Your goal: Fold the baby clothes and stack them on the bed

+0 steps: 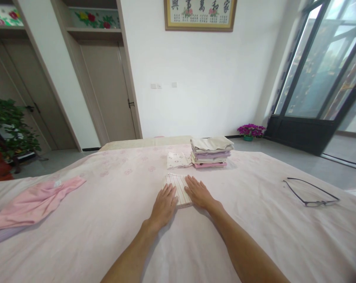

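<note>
A small folded striped cloth (181, 192), cream with thin coloured lines, lies on the pink bed sheet (113, 243) in front of me. My left hand (165, 202) rests flat on its left side, fingers stretched out. Across from it, my right hand (198, 191) presses flat on the right side, fingers also extended. Just beyond the cloth lies a folded white patterned cloth (178, 160). Touching or close beside that one, a stack of folded clothes (212, 151) rises in cream, lilac and pink layers.
Far left lies a crumpled pink garment (37, 200) over a lilac garment (6, 235). A pair of eyeglasses (313, 203) rests on the right. Behind the bed are a white wall (195, 106), a door (107, 86) and purple flowers (251, 130) in a pot.
</note>
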Demonstrator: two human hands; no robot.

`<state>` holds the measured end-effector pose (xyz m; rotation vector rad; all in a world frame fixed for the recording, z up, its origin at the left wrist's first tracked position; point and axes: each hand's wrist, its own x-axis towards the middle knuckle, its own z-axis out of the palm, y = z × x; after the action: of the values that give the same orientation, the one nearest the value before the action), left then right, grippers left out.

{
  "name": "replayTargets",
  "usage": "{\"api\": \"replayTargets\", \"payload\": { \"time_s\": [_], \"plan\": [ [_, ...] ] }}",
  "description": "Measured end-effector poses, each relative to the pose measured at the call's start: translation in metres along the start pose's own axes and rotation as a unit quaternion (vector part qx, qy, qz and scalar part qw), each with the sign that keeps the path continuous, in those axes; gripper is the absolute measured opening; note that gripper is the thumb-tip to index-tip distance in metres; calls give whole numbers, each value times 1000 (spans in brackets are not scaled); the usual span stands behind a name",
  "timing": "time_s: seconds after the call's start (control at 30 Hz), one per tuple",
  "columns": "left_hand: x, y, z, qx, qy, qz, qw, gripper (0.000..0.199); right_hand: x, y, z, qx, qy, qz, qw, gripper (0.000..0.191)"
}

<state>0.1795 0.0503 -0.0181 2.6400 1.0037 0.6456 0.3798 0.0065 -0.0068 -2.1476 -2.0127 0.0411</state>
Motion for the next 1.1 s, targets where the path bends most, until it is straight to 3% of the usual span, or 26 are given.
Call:
{"api": "replayTargets", "payload": {
  "time_s": [0.1,0.23,0.37,0.53,0.7,0.83,0.9,1.03,1.1],
  "plan": [
    [-5,-23,-5,-57,37,-81,994,52,-1,4,-3,16,-5,33,999,60],
    [-12,-41,-8,-45,81,-175,980,48,-2,2,-12,24,13,128,991,66],
    [-13,-32,-10,15,73,-157,985,43,-2,0,-20,30,25,175,984,62],
    [-11,-21,-9,19,81,-182,980,36,4,2,-24,130,8,226,965,51],
    [-10,-24,-8,-6,99,-182,978,29,12,4,-22,213,11,225,951,34],
    [-11,-23,-12,-30,111,-174,978,28,9,-7,-17,307,33,205,929,42],
    [-14,-26,-16,-51,101,-158,981,29,5,-15,-16,372,41,191,907,48],
    [-32,-50,-31,-66,78,-130,986,33,5,-31,-28,576,55,167,798,52],
    [-43,-67,-39,-47,81,-143,985,34,17,-37,-38,620,73,152,766,53]
  ]
}}
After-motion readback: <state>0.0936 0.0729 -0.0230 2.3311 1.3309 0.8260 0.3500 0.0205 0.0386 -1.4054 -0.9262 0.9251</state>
